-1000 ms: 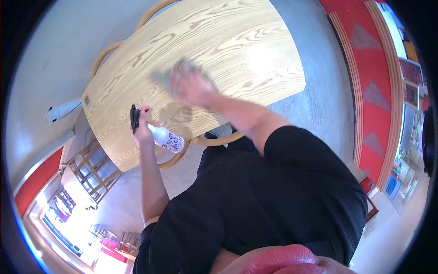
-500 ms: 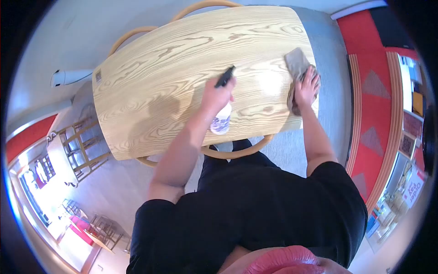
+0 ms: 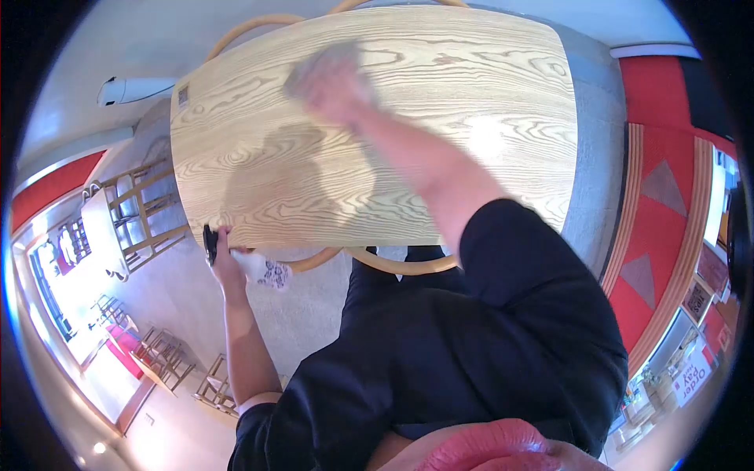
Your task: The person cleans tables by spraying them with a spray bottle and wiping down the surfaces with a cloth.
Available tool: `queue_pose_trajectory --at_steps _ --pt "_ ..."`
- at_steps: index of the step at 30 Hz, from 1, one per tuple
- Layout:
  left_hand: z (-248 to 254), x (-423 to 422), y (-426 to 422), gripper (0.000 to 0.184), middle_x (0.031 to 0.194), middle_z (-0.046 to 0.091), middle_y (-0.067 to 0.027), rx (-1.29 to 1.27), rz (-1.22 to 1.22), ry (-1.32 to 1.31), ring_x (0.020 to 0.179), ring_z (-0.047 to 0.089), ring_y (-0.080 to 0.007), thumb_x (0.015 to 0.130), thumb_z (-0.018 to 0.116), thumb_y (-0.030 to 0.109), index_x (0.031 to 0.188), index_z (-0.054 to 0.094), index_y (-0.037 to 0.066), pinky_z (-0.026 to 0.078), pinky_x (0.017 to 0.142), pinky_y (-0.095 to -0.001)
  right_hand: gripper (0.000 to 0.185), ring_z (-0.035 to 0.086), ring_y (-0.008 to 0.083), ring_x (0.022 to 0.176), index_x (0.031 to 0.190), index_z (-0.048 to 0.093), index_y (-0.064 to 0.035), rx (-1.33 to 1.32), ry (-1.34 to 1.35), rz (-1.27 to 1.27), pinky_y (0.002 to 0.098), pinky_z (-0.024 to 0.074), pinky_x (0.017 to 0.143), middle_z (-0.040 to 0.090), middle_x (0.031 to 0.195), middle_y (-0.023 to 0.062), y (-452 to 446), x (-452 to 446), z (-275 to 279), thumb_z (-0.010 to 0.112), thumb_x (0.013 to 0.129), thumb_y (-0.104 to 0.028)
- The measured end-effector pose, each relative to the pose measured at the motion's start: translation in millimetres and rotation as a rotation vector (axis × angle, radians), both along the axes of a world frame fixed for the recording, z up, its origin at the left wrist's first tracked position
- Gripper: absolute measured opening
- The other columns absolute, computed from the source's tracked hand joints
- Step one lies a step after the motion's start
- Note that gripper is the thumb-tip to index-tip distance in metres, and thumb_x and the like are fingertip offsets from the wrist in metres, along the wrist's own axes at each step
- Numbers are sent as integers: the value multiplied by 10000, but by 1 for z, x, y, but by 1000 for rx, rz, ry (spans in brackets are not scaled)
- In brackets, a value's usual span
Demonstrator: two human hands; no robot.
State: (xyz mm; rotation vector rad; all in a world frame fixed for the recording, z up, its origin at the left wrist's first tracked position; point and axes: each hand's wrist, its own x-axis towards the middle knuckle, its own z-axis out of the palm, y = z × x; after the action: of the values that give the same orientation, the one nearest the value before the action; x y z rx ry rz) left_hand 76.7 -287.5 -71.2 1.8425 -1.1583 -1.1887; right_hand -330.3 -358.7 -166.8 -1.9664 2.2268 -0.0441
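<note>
My right hand (image 3: 338, 94), smeared by motion, presses a grey-brown cloth (image 3: 301, 78) onto the far left part of the wooden table (image 3: 455, 94). The cloth lies under the palm and fingers, its edges blurred. Beyond the table's near left corner, my left hand (image 3: 227, 265) grips a spray bottle (image 3: 272, 273) by its black trigger head. The white body of the bottle, printed with a purple pattern, is tilted and points right, over the floor.
Curved chair backs (image 3: 247, 31) border the table's far side, and another chair (image 3: 404, 265) stands at the near edge beside my legs. A small printed code (image 3: 183, 96) sits near the left edge. More tables and chairs (image 3: 129, 228) stand to the left.
My right hand has swept the cloth from the table's right end to the far left. My left hand has carried the spray bottle from over the table to beyond its near left corner.
</note>
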Motion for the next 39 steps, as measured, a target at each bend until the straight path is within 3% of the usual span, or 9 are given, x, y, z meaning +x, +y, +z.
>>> queue_pose_trajectory --at_steps 6,14,19,20,24,27,33,36,39 --pt "-26 95 48 267 1158 675 -58 44 189 59 815 641 -194 1029 623 318 1135 681 80 510 632 -339 492 440 349 1447 1473 525 -89 -404 -551 684 517 357 1196 471 1562 162 157 130 -33 447 1051 -330" --pt "-41 214 134 289 1080 579 -85 275 474 -7 911 547 -235 998 612 334 1140 601 83 516 731 -391 596 212 389 1564 1553 463 -157 147 248 -803 637 159 1240 248 1706 92 224 -292 -28 424 1056 -484" --pt "-48 223 158 359 1132 524 -122 313 480 -153 938 543 -251 971 653 362 1155 577 63 534 756 -415 607 239 367 1556 1598 369 -141 -267 213 -755 638 189 1232 303 1677 136 297 -283 -73 364 1080 -456" --pt "-51 223 159 371 1130 523 -126 325 468 -159 926 549 -253 975 649 373 1160 571 61 535 759 -420 612 248 350 1556 1590 360 -83 30 435 -756 607 226 1234 315 1665 160 286 -230 -51 345 1084 -427" --pt "-51 192 143 380 1101 542 -122 302 458 -96 878 570 -253 992 631 404 1157 564 69 539 759 -416 555 350 300 1512 1509 448 -17 30 -223 -297 463 230 1283 389 1620 149 284 -9 -2 472 1009 -257" --pt "-43 180 123 390 1015 562 -93 317 447 -4 874 608 -264 1037 568 471 1127 533 94 552 769 -429 618 382 283 1502 1530 448 -148 -292 -438 12 442 445 1154 477 1570 83 311 89 -25 600 953 -307" --pt "-24 215 125 387 1037 556 -95 352 585 -25 882 634 -275 1048 544 478 1116 498 100 556 797 -449 437 396 339 1498 1263 693 -232 57 -249 -472 534 303 1239 493 1563 82 446 -87 -16 712 846 -362" --pt "-35 234 130 376 1063 546 -105 352 580 -34 904 628 -282 1050 540 472 1108 505 102 554 797 -458 656 131 498 1560 1640 291 -329 -101 118 -864 665 167 1236 177 1727 122 514 -182 -47 510 1031 -439" --pt "-42 210 132 367 1050 520 -106 316 450 -129 890 593 -276 1046 549 462 1102 517 101 546 789 -458 683 102 481 1571 1648 278 -271 -68 127 -988 697 155 1220 141 1733 139 471 -190 -42 467 1030 -491"
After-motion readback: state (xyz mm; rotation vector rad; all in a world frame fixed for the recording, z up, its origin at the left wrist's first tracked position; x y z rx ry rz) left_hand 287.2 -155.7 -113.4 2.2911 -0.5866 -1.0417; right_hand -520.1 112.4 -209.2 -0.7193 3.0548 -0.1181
